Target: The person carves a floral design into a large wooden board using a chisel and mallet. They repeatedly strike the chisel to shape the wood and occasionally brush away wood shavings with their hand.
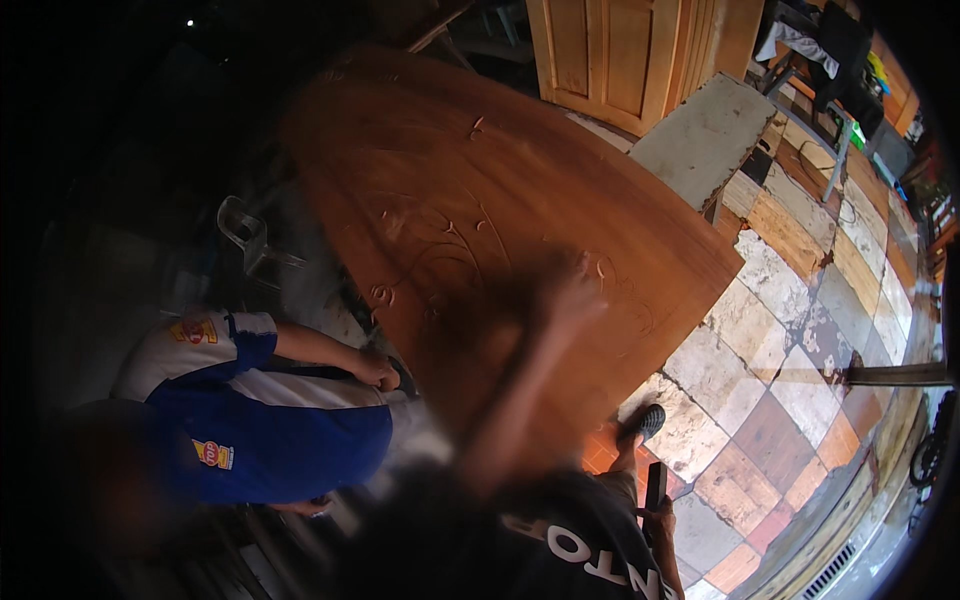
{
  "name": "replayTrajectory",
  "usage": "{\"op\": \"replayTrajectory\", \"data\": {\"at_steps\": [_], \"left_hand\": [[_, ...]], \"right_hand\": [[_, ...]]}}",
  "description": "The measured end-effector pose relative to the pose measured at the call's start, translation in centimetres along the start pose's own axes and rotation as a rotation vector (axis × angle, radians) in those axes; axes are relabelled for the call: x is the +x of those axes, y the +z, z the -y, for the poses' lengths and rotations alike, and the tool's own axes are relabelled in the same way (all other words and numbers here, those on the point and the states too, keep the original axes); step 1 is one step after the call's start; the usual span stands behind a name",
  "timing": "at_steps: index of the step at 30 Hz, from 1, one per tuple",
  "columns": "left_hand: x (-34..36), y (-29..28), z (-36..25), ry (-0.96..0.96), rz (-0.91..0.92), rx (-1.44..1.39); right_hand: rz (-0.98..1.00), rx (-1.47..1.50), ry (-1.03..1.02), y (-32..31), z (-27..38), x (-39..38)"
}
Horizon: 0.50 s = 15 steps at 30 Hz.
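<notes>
A large reddish-brown wooden panel (pixel 480 210) with curved carved lines lies in front of me. My left hand (pixel 575 300) reaches over it, low on or just above its surface near the carving. It is somewhat blurred, but its fingers look stretched out, with nothing visible in them. A dark smeared shape beside the hand cannot be made out. Down by my right side, apart from the panel, my right hand (pixel 658 518) is closed round a dark rectangular block (pixel 655 487). Small curled raised shapes (pixel 477 127) show on the panel's face.
A co-worker in a blue and white shirt (pixel 290 430) bends at the panel's left edge, one hand (pixel 378 370) at something dark. Beyond stand a panelled wooden door (pixel 610 60) and a grey slab (pixel 705 140). Patchwork tiles (pixel 770 430) cover the floor at right.
</notes>
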<state>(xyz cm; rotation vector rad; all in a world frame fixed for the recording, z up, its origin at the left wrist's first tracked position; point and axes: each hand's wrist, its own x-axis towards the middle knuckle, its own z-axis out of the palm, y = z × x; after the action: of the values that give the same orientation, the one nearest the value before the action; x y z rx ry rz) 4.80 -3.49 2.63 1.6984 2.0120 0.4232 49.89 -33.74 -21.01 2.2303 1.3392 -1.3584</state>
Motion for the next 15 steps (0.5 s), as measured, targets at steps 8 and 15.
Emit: {"op": "replayTrajectory", "data": {"at_steps": [8, 15], "left_hand": [[3.0, 2.5, 1.8, -0.003, -0.066, -0.502], [4.1, -1.2, -2.8, -0.056, 0.047, -0.026]], "right_hand": [[0.072, 0.036, -0.129, -8.8, 0.6, 6.5], [0.107, -0.077, -0.067, -17.6, 1.8, 10.9]]}}
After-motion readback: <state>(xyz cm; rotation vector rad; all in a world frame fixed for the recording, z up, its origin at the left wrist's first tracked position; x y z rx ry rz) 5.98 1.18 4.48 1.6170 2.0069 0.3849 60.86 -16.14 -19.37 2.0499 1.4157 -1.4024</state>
